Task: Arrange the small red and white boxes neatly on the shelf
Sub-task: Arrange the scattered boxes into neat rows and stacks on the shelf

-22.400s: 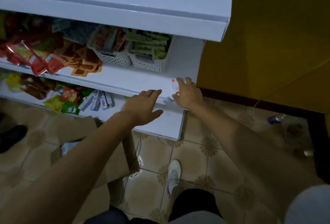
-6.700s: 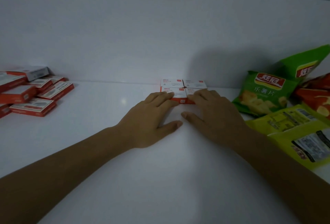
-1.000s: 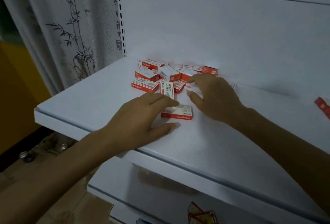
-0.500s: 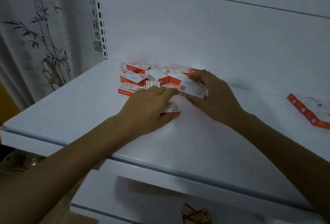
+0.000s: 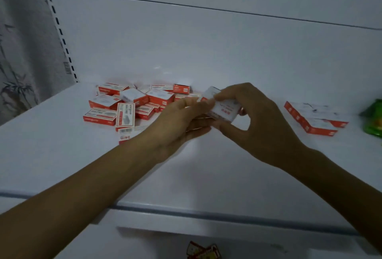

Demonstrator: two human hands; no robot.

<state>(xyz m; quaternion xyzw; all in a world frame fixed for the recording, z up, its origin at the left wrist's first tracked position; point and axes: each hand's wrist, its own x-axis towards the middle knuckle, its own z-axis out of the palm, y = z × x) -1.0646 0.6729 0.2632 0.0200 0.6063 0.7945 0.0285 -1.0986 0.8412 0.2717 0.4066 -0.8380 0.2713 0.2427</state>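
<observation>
— Boxes are lying heaped at the far left of the shelf, some flat, some leaning on each other. Which one is being worked?

— One box, lifted clear of the shelf, just right of the heaped ones. The right hand is pinching it, with the thumb curling under the near edge and the fingers curling over the far edge.

— And the left hand?

— Reaching in from the left, its fingertips meeting the box's left end. It is blurring (motion, I think), so I cannot tell whether it is gripping or only touching. Nor can I tell whether something else is sitting beneath those fingers.

— How is the box likely handling?

— Lightly, I am guessing. It is small, thin card, stiff enough along its edges, but the broad faces are probably giving under a hard squeeze. Smooth printed card may be slipping a little too. Taking it by the two long edges, as the right hand is doing, is looking like the safest hold.

— Where is it heading?

— Probably toward the row lying flat at the far right, near a green bag. That is looking like the tidy part, and most of the boxes are waiting to be sorted.
</observation>
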